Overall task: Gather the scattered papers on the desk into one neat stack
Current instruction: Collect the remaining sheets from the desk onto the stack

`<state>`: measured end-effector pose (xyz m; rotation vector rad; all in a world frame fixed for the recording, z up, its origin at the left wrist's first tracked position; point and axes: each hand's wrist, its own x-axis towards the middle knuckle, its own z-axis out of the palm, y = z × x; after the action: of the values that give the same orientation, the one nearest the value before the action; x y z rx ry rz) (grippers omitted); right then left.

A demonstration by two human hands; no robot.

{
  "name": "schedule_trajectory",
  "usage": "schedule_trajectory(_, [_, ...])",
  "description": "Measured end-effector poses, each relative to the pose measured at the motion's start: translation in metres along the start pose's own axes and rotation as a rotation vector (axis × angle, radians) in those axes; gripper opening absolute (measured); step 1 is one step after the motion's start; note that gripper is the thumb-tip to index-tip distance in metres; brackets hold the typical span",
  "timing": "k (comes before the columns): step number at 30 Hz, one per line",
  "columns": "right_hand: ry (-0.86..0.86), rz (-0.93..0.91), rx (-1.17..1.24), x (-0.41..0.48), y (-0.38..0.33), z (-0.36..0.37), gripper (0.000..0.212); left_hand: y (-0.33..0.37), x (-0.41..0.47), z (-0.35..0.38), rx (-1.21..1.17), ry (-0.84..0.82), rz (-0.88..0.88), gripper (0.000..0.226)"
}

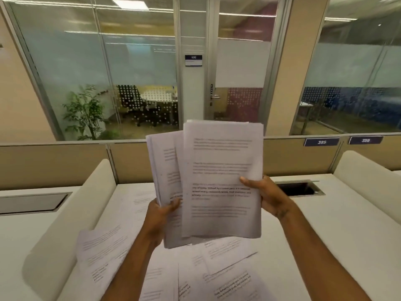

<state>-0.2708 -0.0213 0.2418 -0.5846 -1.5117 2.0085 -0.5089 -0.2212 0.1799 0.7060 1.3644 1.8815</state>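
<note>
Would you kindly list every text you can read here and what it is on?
"385": left dark blue plate on the beige partition.
"930": small wall sign beside the glass door.
"PUSH": vertical plate on that door.
Right dark blue plate: digits too blurred.
White printed sheets: print too blurred.

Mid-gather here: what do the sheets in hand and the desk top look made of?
Held sheets: thin matte white printer paper, apparently; they flex and carry printed text. Desk top: smooth off-white surface, likely laminate; faint sheen, no grain visible.
</note>
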Motion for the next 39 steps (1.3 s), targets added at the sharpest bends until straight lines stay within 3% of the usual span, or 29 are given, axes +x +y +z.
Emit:
schedule_trajectory(5, [0.084, -0.106, 0.037, 0.001, 0.034, 0.017, 0.056, -0.012, -0.015, 0.011, 0.043, -0.076, -0.045, 0.054])
schedule_trajectory(9, [0.194, -0.133, -0.098, -0.005, 0.050, 0.022, 0.045, -0.030, -0.022, 0.019, -0.021, -0.171, -0.061, 0.067])
schedule_trajectory(14, [0.241, -0.158, -0.324, -0.012, 0.076, 0.011, 0.032, -0.053, -0.021, 0.018, 0.209, -0.059, -0.006, 0.038])
schedule_trajectory(20, [0.211, -0.062, -0.270, -0.027, 0.126, -0.005, 0.036, -0.091, -0.041, 0.023, 0.222, 0.076, -0.069, 0.031])
schedule_trajectory(24, [0.206, -0.043, -0.199, -0.028, 0.131, -0.002, 0.049, -0.090, -0.044, 0.028, 0.260, 0.110, -0.030, 0.050])
schedule_trajectory(28, [0.266, -0.102, -0.136, -0.019, 0.122, 0.001, 0.061, -0.081, -0.040, 0.037, 0.240, 0.119, 0.026, 0.053])
schedule_trajectory(31, [0.237, -0.090, -0.231, -0.016, 0.136, -0.003, 0.043, -0.100, -0.047, 0.039, 0.271, 0.154, 0.028, 0.050])
schedule_trajectory(34, [0.217, -0.022, -0.299, -0.020, 0.160, -0.015, 0.019, -0.124, -0.060, 0.034, 0.298, 0.184, -0.076, 0.045])
schedule_trajectory(39, [0.233, -0.047, -0.402, -0.012, 0.153, -0.004, 0.012, -0.110, -0.061, 0.011, 0.340, 0.148, -0.094, 0.035])
